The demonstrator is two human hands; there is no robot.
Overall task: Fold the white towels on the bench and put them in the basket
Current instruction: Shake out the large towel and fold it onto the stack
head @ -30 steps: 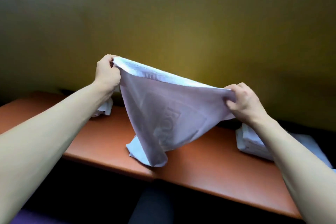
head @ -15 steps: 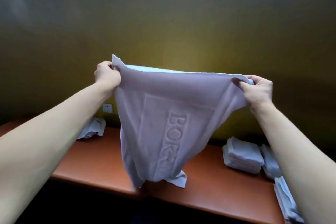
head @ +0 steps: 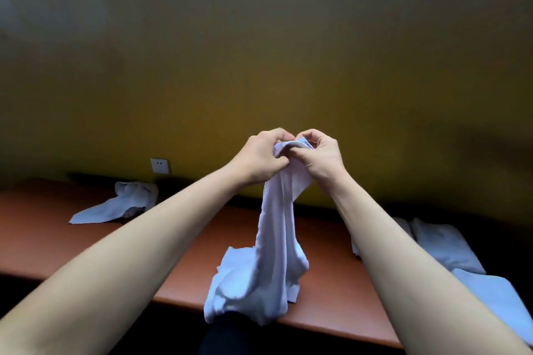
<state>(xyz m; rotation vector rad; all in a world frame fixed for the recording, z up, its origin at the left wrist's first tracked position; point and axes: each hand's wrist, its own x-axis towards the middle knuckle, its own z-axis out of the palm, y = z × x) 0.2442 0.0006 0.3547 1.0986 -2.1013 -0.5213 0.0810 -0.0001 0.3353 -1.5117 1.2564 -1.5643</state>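
Observation:
A white towel (head: 274,239) hangs doubled lengthwise from both hands, its lower end bunched on the front edge of the orange-brown bench (head: 57,233). My left hand (head: 259,157) and my right hand (head: 320,155) meet at the towel's top, each pinching its corners together. A crumpled white towel (head: 121,204) lies on the bench at the back left. Folded white towels (head: 444,242) lie at the right, partly hidden by my right forearm. No basket is in view.
A yellow-green wall rises behind the bench, with a white wall socket (head: 160,166) at its base. The floor below the bench's front edge is dark. Another white cloth (head: 499,297) lies at the far right.
My hands came together from wide apart, bringing the towel's top corners to meet. The towel went from spread flat to hanging doubled, its lower end now on the bench.

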